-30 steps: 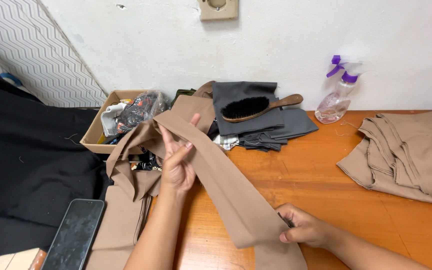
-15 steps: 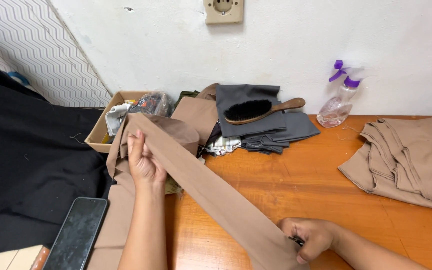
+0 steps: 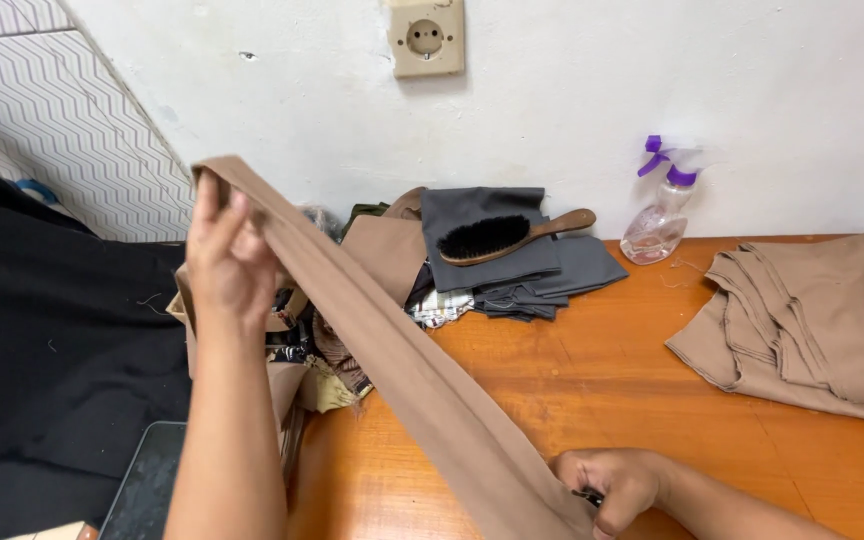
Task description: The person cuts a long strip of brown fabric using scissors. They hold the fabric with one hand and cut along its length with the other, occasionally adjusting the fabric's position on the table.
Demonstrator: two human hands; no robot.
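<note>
Tan fabric strip (image 3: 402, 370), smooth and long, taut between raised left hand (image 3: 227, 255) and right hand (image 3: 612, 485), fingers clamped on each end.

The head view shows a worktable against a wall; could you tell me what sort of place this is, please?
Probably a small tailoring or sewing workspace: a long tan fabric strip is stretched between the left hand and right hand, with folded tan cloth and a clothes brush nearby.

Both hands raised apart, each closed in a grip.
Left hand (image 3: 227, 255) at 10 o'clock, forearm upright, fingers curled; right hand (image 3: 614, 487) at 5 o'clock, low, fist pinched, forearm running off toward 4 o'clock.
</note>
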